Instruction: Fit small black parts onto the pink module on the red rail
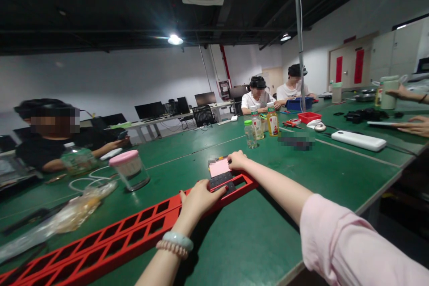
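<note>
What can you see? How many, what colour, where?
Frame: 1, red, lower left to centre
Pad: 1, pink, middle
Strips: at least 2, black, by pad
Tabletop: 1, green, underneath
Lidded jar: 1, clear and pink, left
Large bottle: 1, clear, left
Plastic wrap: uncounted, clear, left
Drink bottles: 2, yellow, far middle
Green-capped bottle: 1, clear, beside them
Tray: 1, red, right
Bin: 1, blue, behind tray
Long box: 1, white, right
Flask: 1, pale green, right
Monitors: several, black, back
Smaller clutter: uncounted, mixed, right
People: 3, black or white tops, left and back
Other hands: 2, bare, right edge
Bracelets: 2, green and pinkish, left wrist
Left hand: 1, bare, over frame
Right hand: 1, bare, at pad
</note>
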Tool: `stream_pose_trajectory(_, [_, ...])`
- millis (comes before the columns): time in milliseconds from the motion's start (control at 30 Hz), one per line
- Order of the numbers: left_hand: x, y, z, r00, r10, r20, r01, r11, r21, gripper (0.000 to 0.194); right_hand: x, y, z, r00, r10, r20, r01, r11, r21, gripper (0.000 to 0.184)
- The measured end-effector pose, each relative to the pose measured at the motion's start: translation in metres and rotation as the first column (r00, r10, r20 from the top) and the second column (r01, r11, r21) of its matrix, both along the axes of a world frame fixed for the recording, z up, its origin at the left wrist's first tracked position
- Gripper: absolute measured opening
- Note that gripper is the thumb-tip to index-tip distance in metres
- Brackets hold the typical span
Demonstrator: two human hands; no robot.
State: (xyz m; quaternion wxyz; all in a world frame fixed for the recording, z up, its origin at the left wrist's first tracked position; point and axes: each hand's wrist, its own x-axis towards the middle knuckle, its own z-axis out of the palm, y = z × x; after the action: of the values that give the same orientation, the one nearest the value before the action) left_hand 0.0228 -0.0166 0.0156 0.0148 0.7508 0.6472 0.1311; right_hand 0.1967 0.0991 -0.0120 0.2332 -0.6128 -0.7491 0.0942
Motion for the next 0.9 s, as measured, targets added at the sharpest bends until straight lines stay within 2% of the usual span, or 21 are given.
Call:
stream_pose_trajectory(300, [0.002,0.001,0.002,1.000,0.003,0.007,-0.003,1.000,-0.013,0.056,0.002,-0.003,0.001,0.996,-0.071,-0.049,0.071,0.997,0.008,0.028])
stream_pose_trajectory(367, [0.002,0.000,0.002,1.000,-0.003,0.013,0.003,1.000,-0.012,0.057,0.002,-0.005,0.003,0.993,-0.073,-0.094,0.079,0.995,0.066,0.026])
stream_pose_trajectory(467, [0.002,-0.001,0.001,1.000,-0.007,0.020,0.007,1.000,-0.005,0.056,0.001,-0.013,0.010,0.974,-0.022,-0.227,0.073,0.973,0.221,0.027])
stream_pose_trajectory(600, [0.004,-0.004,0.002,1.000,-0.001,0.028,0.002,1.000,-0.009,0.054,0.002,-0.040,0.017,0.933,0.137,-0.334,-0.009,0.934,0.358,0.025])
stream_pose_trajectory(733, [0.004,-0.003,0.003,0.999,-0.010,0.050,0.011,1.000,-0.008,0.054,0.011,-0.075,0.013,0.903,0.258,-0.344,-0.116,0.916,0.384,0.023])
stream_pose_trajectory(900, [0.002,0.001,0.000,1.000,-0.005,0.024,0.005,1.000,0.002,0.058,0.031,-0.097,0.003,0.924,0.207,-0.323,-0.103,0.945,0.311,0.023])
